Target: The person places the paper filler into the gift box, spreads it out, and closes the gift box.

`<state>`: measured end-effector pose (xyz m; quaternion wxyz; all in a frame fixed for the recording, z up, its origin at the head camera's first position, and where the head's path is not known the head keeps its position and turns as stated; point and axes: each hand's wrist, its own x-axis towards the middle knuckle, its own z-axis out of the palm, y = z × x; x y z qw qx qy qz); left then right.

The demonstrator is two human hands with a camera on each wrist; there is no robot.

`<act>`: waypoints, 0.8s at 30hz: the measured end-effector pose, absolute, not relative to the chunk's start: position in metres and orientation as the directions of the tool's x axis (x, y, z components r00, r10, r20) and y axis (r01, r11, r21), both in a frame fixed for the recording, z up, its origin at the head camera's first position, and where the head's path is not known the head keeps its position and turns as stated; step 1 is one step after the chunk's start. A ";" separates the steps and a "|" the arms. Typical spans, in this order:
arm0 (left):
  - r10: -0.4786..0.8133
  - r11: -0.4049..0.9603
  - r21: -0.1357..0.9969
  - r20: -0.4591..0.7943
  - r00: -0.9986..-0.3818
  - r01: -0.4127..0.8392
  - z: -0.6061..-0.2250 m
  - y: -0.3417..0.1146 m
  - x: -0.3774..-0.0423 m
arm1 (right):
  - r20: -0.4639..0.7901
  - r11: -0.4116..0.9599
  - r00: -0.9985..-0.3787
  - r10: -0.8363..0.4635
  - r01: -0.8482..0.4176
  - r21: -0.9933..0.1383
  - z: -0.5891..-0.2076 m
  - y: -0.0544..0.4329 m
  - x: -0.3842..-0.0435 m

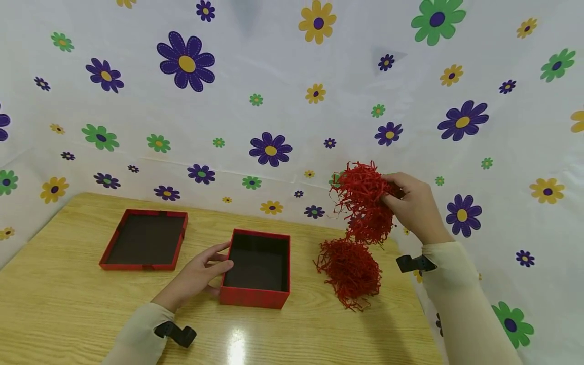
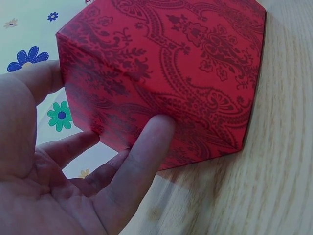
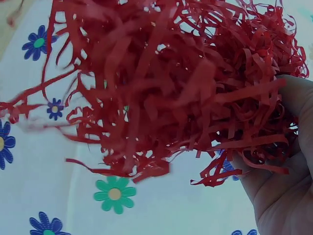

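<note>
On the wooden table, my left hand [image 1: 198, 276] holds the left side of an open red box [image 1: 255, 298] with a black inside. Its thumb hooks over the rim. The left wrist view shows its fingers against the box's dark-patterned red outer walls [image 2: 195, 63]. To the right, my right hand [image 1: 412, 203] grips a clump of red shredded paper [image 1: 360, 185] up in the air, with loose strands hanging down. In the right wrist view this shredded paper [image 3: 151, 93] hides most of the fingertips. Below it, another heap of red shredded paper [image 1: 351, 271] lies on the table.
A red-rimmed lid [image 1: 150, 264] with a black inside lies face up at the left of the table [image 1: 59, 299]. A white flower-printed sheet [image 1: 283, 50] hangs behind the table and along its right side. Both wrists carry black straps.
</note>
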<state>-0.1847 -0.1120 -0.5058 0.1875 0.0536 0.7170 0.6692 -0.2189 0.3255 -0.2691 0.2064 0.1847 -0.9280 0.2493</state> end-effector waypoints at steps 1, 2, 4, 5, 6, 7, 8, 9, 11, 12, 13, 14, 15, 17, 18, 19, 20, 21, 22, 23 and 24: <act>0.330 0.098 0.980 -0.194 -0.924 -0.171 -0.506 -0.112 -0.185 | 0.474 0.809 -0.847 -0.239 -0.444 -0.386 -0.267 0.324 -0.219; 0.325 0.097 0.980 -0.197 -0.925 -0.174 -0.506 -0.113 -0.185 | 0.473 0.809 -0.848 -0.239 -0.443 -0.386 -0.264 0.323 -0.218; 0.322 0.095 0.980 -0.196 -0.926 -0.175 -0.507 -0.113 -0.185 | 0.467 0.809 -0.852 -0.236 -0.438 -0.391 -0.261 0.320 -0.216; 0.324 0.094 0.980 -0.194 -0.926 -0.173 -0.508 -0.114 -0.185 | 0.466 0.810 -0.853 -0.235 -0.437 -0.391 -0.260 0.318 -0.215; 0.325 0.092 0.981 -0.194 -0.926 -0.173 -0.508 -0.114 -0.185 | 0.466 0.810 -0.852 -0.237 -0.438 -0.389 -0.259 0.317 -0.215; 0.327 0.092 0.981 -0.192 -0.925 -0.171 -0.509 -0.114 -0.185 | 0.468 0.811 -0.851 -0.238 -0.439 -0.386 -0.258 0.316 -0.214; 0.327 0.091 0.981 -0.192 -0.925 -0.171 -0.509 -0.115 -0.185 | 0.471 0.809 -0.849 -0.240 -0.443 -0.386 -0.257 0.314 -0.214; 0.330 0.089 0.981 -0.191 -0.925 -0.171 -0.509 -0.115 -0.185 | 0.475 0.808 -0.846 -0.242 -0.447 -0.383 -0.257 0.313 -0.213; 0.333 0.086 0.981 -0.191 -0.923 -0.172 -0.511 -0.115 -0.185 | 0.483 0.805 -0.840 -0.246 -0.454 -0.381 -0.255 0.310 -0.213; 0.335 0.085 0.982 -0.190 -0.923 -0.172 -0.511 -0.115 -0.185 | 0.488 0.803 -0.837 -0.248 -0.459 -0.379 -0.254 0.309 -0.213; 0.336 0.084 0.982 -0.189 -0.923 -0.170 -0.511 -0.115 -0.185 | 0.495 0.801 -0.832 -0.249 -0.464 -0.378 -0.253 0.307 -0.212; 0.336 0.085 0.982 -0.188 -0.923 -0.169 -0.512 -0.116 -0.185 | 0.501 0.798 -0.829 -0.250 -0.469 -0.378 -0.252 0.305 -0.212; 0.337 0.084 0.982 -0.188 -0.923 -0.170 -0.511 -0.116 -0.185 | 0.506 0.794 -0.825 -0.251 -0.475 -0.380 -0.251 0.303 -0.212; 0.332 0.085 0.982 -0.189 -0.924 -0.170 -0.511 -0.116 -0.185 | 0.513 0.786 -0.821 -0.251 -0.482 -0.386 -0.249 0.299 -0.212; 0.330 0.085 0.982 -0.190 -0.925 -0.171 -0.511 -0.116 -0.185 | 0.516 0.781 -0.819 -0.250 -0.486 -0.392 -0.249 0.297 -0.211; 0.328 0.086 0.981 -0.191 -0.925 -0.172 -0.511 -0.115 -0.185 | 0.516 0.777 -0.819 -0.249 -0.487 -0.398 -0.249 0.294 -0.212; 0.327 0.087 0.981 -0.192 -0.925 -0.173 -0.511 -0.115 -0.185 | 0.518 0.772 -0.819 -0.246 -0.489 -0.406 -0.249 0.292 -0.212; 0.326 0.087 0.981 -0.192 -0.926 -0.173 -0.511 -0.115 -0.185 | 0.518 0.768 -0.819 -0.245 -0.490 -0.412 -0.249 0.289 -0.211; 0.326 0.087 0.981 -0.192 -0.926 -0.173 -0.511 -0.115 -0.185 | 0.521 0.765 -0.818 -0.244 -0.492 -0.415 -0.249 0.286 -0.211; 0.328 0.086 0.981 -0.191 -0.925 -0.172 -0.511 -0.115 -0.184 | 0.524 0.761 -0.816 -0.244 -0.496 -0.417 -0.249 0.284 -0.210; 0.330 0.086 0.981 -0.191 -0.924 -0.172 -0.511 -0.114 -0.184 | 0.529 0.757 -0.813 -0.245 -0.501 -0.419 -0.249 0.281 -0.210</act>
